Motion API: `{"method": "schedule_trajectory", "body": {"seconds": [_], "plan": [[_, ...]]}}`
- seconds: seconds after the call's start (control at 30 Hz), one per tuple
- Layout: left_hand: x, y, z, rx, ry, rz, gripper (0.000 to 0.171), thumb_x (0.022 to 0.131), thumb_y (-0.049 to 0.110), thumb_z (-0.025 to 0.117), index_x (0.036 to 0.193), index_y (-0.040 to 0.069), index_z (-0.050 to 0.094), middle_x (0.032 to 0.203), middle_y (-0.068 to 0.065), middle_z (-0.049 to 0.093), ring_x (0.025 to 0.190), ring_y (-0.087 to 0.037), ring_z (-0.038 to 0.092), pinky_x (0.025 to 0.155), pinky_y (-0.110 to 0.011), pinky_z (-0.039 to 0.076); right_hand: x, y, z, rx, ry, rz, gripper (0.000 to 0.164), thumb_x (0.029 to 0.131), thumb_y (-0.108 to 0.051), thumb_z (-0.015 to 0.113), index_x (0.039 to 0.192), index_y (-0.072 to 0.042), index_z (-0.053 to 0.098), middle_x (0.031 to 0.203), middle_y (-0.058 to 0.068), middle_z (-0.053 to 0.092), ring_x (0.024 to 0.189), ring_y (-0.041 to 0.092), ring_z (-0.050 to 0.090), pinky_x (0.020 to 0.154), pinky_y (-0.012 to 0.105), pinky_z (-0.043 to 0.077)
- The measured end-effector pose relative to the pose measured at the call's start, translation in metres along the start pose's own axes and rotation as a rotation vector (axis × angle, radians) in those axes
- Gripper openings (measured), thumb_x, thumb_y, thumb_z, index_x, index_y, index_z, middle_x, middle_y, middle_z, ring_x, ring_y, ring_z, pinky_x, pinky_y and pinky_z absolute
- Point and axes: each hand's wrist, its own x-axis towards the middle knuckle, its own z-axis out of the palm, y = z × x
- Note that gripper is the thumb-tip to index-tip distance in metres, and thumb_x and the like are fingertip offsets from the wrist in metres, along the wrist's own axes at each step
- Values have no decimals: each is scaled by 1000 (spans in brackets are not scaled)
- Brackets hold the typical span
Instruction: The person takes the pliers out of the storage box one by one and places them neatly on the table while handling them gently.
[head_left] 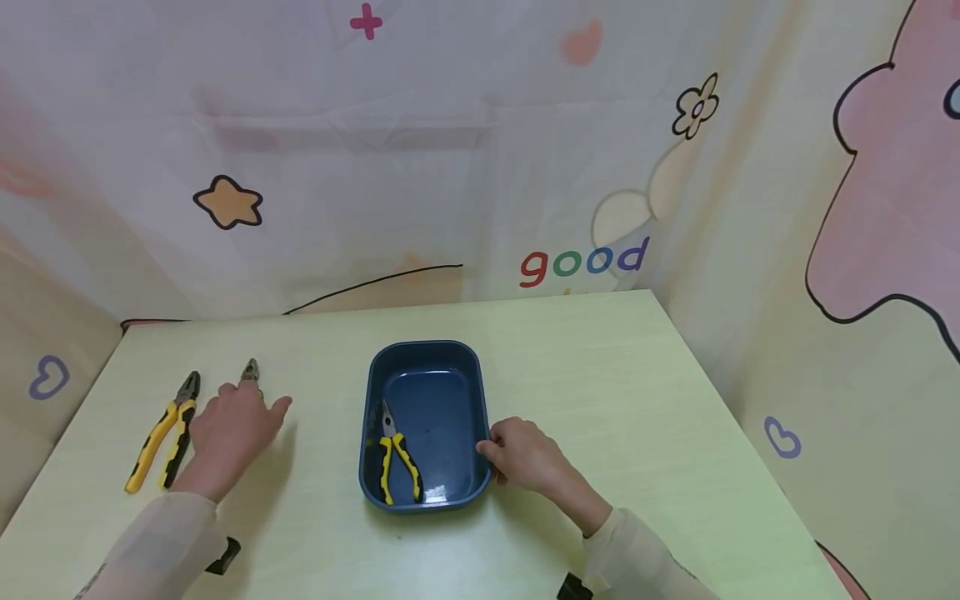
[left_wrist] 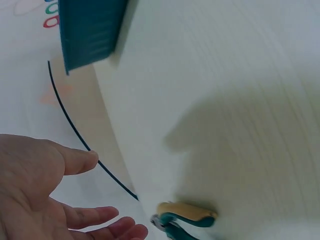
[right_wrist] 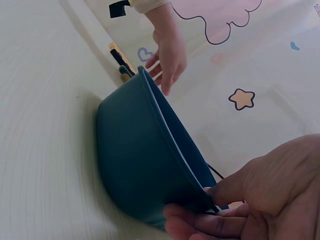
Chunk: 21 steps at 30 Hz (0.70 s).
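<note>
A dark blue rectangular basin [head_left: 450,400] stands on the table, with yellow-and-black long-nose pliers [head_left: 389,437] lying inside on its left. My right hand [head_left: 528,454] pinches the basin's right rim between thumb and fingers, as the right wrist view also shows. On the left, my left hand [head_left: 238,423] hovers over a second pair of pliers [head_left: 251,369], its fingers extended and thumb apart. Only the metal jaws of that pair show in the head view; the hand hides the handles. In the left wrist view its handles [left_wrist: 192,212] appear just beyond the fingertips.
Larger yellow-and-black pliers [head_left: 156,443] lie left of my left hand, handles toward me. The pale table [head_left: 600,375] meets a printed cloth [head_left: 420,208] at the back and both sides.
</note>
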Motion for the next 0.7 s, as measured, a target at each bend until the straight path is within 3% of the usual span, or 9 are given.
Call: {"method": "schedule_trajectory", "body": {"seconds": [0.27, 0.7], "plan": [[-13, 23, -8, 3, 12, 66, 67, 102, 43, 59, 131, -17, 54, 124, -39, 57, 91, -49, 63, 62, -53, 52, 0, -2, -1, -3, -3, 13, 25, 102, -16, 66, 82, -2, 67, 62, 3, 64, 56, 14, 59, 53, 28, 43], [-35, 57, -16, 5, 15, 131, 66, 101, 42, 62, 135, -13, 56, 129, -36, 58, 106, -48, 62, 75, -55, 55, 0, -2, -1, 0, -2, 11, 25, 102, -16, 66, 80, -3, 67, 62, 3, 63, 55, 14, 58, 52, 28, 43]]}}
